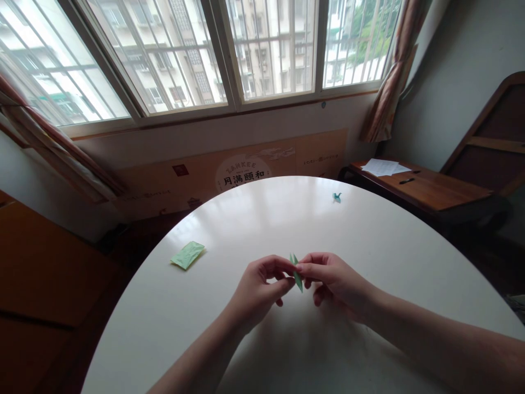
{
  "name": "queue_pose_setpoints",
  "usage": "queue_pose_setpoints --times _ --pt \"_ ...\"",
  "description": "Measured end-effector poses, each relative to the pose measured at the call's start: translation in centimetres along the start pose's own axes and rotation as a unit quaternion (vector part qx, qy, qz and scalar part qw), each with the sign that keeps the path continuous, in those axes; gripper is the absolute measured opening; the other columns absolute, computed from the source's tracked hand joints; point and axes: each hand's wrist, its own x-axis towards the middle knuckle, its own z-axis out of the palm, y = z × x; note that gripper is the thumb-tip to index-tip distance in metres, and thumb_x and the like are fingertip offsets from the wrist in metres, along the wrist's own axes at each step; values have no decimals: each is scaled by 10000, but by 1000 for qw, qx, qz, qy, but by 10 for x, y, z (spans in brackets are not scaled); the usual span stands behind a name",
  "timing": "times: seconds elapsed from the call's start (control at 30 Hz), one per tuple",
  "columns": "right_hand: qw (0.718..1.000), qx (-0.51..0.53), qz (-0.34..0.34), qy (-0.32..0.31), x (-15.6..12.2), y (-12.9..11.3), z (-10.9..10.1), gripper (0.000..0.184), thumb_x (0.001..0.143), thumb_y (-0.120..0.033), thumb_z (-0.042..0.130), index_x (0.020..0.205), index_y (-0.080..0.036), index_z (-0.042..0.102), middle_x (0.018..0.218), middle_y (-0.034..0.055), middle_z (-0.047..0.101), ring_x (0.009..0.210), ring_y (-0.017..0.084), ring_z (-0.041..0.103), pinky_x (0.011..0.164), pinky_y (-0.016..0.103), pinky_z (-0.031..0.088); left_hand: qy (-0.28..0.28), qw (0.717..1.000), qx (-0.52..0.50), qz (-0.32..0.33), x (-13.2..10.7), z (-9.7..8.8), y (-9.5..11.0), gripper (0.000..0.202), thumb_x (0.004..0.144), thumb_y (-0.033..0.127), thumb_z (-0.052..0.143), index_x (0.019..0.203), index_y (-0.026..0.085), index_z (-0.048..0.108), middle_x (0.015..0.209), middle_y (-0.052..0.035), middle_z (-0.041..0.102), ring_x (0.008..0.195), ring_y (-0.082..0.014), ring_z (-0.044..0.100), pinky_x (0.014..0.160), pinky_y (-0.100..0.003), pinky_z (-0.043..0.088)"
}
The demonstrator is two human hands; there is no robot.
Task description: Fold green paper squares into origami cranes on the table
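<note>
A small folded piece of green paper (296, 272), narrow and pointed, is pinched between both hands above the white round table (369, 241). My left hand (258, 287) grips it from the left with thumb and fingertips closed. My right hand (330, 279) pinches it from the right, fingers curled. Both hands hover just over the table's middle.
A flat pale green paper packet (187, 254) lies on the table to the left. A tiny teal folded paper figure (337, 197) stands near the far edge. A wooden side table (435, 189) with white papers (381, 167) and a pen is at the right, below the window.
</note>
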Motion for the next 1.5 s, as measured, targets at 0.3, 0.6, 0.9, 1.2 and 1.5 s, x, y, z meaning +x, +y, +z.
queue_pose_setpoints --times 0.3,0.6,0.9,1.2,1.5 --pt "999 26 17 -18 0 0 -2 280 743 -406 827 767 -163 689 694 7 595 656 131 545 470 196 441 -7 1000 -14 11 0 -1 -3 128 780 207 701 883 133 721 743 -51 676 654 -156 603 451 -202 502" --pt "1000 24 14 -9 -3 -2 1 258 748 -388 817 756 -166 686 718 12 611 676 133 553 483 199 429 30 980 144 130 -7 3 4 125 766 105 679 852 174 737 844 -62 710 711 -157 646 521 -188 497" --pt "999 21 24 -15 -1 -1 0 241 733 -372 815 779 -173 688 701 9 605 709 150 572 481 197 425 39 994 75 63 -3 1 -2 109 811 260 696 817 153 715 766 -58 658 677 -169 609 465 -206 498" --pt "999 -24 -22 -21 0 -2 -1 222 748 -374 796 788 -169 720 755 35 635 720 162 583 466 196 431 64 996 -62 -16 0 5 -6 281 719 383 803 780 127 706 639 -18 616 550 -118 533 417 -196 458" --pt "990 -109 -88 -25 1 0 -1 257 793 -427 750 802 -170 750 739 49 668 712 191 617 456 217 443 74 995 -49 -51 0 5 -4 275 714 376 811 744 124 706 649 -31 647 551 -116 533 419 -188 434"
